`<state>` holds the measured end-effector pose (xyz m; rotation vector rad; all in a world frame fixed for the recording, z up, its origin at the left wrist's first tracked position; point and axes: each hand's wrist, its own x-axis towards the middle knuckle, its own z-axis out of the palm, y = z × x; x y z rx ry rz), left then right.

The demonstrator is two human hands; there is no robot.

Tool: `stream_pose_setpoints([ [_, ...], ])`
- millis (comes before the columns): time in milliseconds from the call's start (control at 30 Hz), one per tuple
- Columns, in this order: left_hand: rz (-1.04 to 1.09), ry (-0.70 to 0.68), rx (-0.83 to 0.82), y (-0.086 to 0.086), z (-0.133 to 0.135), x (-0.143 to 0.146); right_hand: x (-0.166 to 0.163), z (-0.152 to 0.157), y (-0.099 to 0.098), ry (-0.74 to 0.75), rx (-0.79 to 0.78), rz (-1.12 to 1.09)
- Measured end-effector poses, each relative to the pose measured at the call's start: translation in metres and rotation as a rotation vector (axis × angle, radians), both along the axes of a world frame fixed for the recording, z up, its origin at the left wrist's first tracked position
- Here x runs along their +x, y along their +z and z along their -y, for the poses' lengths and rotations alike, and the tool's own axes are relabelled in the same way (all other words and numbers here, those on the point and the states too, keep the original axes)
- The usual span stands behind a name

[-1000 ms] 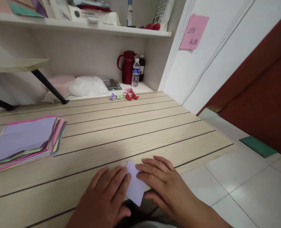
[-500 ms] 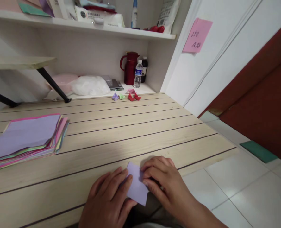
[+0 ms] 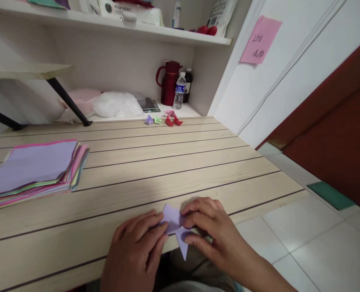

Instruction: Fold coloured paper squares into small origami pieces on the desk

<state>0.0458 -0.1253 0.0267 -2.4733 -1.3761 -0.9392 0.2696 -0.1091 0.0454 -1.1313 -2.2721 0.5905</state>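
A small folded piece of lilac paper [image 3: 174,224] lies at the near edge of the wooden slatted surface [image 3: 155,170], one pointed corner hanging past the edge. My left hand [image 3: 136,253] presses its fingertips on the paper's left side. My right hand [image 3: 212,233] pinches the paper's right side between thumb and curled fingers. Both hands touch the paper.
A stack of coloured paper sheets [image 3: 31,172], lilac on top, lies at the left. Several small folded paper figures [image 3: 164,120] sit at the far edge. Behind them stand a red jug [image 3: 169,83], a water bottle [image 3: 180,91] and a white bag [image 3: 116,104]. White floor tiles [image 3: 304,239] lie right.
The paper has gone from a flat diamond shape to a folded form with a point hanging down. My right fingers curled from flat into a pinch; the left hand stayed pressing.
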Motion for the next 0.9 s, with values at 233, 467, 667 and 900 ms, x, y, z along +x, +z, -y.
stream_pose_setpoints([
  [233,0.002,0.047,-0.025,-0.01,0.001,-0.003,-0.014,-0.001,-0.011,-0.159,0.103,0.034],
  [467,-0.054,0.222,-0.028,-0.019,0.005,0.0,-0.019,-0.006,-0.008,-0.203,0.037,0.178],
  [667,-0.105,0.247,-0.069,-0.016,0.009,-0.001,-0.021,-0.006,-0.005,-0.209,0.017,0.193],
  [900,-0.073,0.266,-0.124,-0.015,0.011,-0.003,-0.024,-0.007,-0.009,-0.227,0.071,0.221],
])
